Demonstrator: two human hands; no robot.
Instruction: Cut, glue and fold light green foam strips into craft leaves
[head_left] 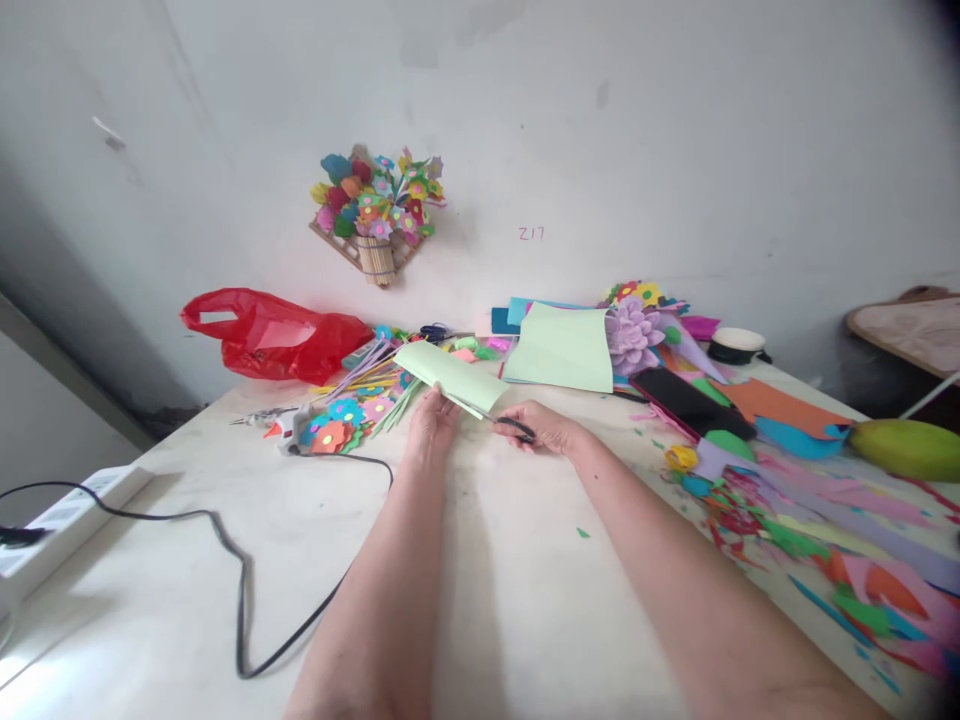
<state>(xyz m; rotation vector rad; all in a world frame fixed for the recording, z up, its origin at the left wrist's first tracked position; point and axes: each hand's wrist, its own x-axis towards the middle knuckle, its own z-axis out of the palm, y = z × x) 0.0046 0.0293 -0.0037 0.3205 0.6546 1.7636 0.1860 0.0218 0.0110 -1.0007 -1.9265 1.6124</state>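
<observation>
Holding pale green craft sheet (454,375) just over the table (525,580), centre. Left hand (435,422) pinches its near edge, likely to steady it for the scissors (523,433), gripped in right hand (547,427), blades along that edge. Sheet: plain, smooth, slightly bowed. Beyond: larger green sheet (562,350). Left: glue gun (290,432), foam flowers (330,436).

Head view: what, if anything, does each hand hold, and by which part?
Left hand: green sheet, by its near edge. Right hand: scissors, by the handles.
</observation>
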